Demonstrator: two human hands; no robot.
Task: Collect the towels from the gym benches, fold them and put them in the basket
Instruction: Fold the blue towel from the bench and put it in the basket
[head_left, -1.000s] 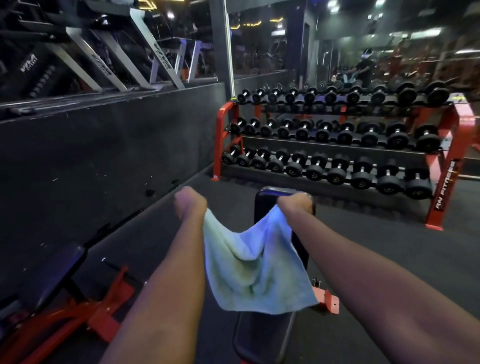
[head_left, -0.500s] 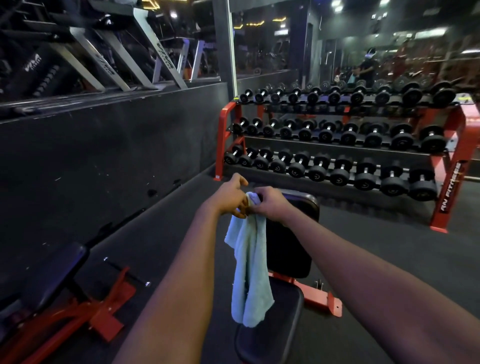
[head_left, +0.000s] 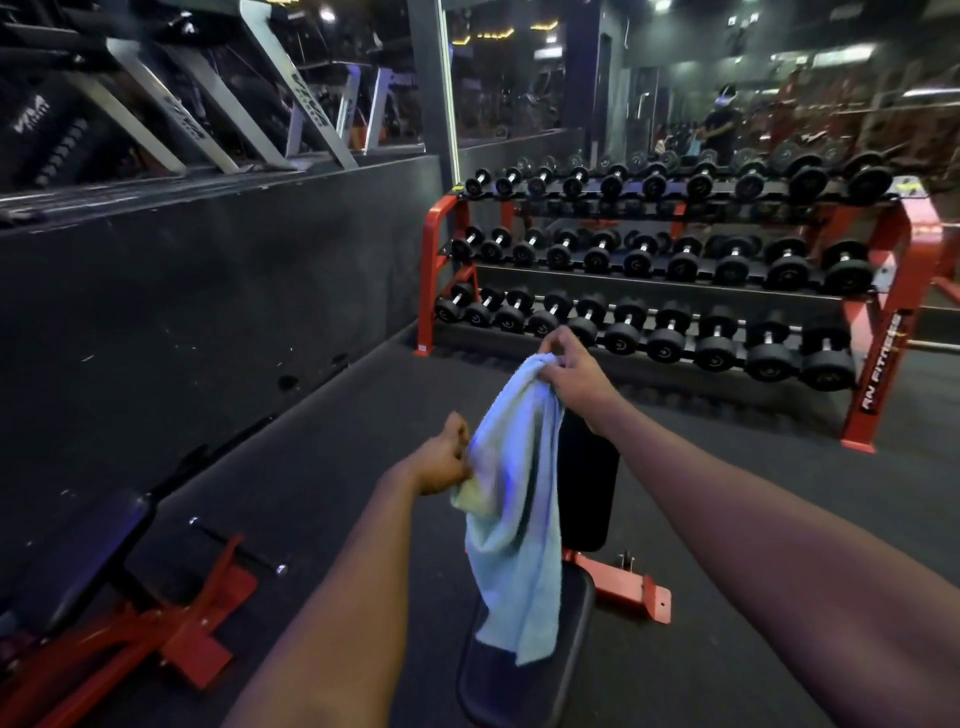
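A pale blue-green towel (head_left: 514, 525) hangs folded lengthwise in front of me, over a black padded gym bench (head_left: 524, 670) with a red base. My right hand (head_left: 574, 371) pinches the towel's top end, held high. My left hand (head_left: 447, 460) is lower and to the left, gripping the towel's left edge about midway down. The towel's bottom end dangles just over the bench seat. No basket is in view.
A red dumbbell rack (head_left: 878, 364) with three rows of black dumbbells stands ahead. A second black-and-red bench (head_left: 104, 582) lies at lower left beside a dark low wall (head_left: 208, 312). Dark rubber floor surrounds the benches. A person stands far back at the right.
The towel was spread between both hands, then brought together into a long fold. Since then my left hand has slid down its edge while my right hand stays at the top.
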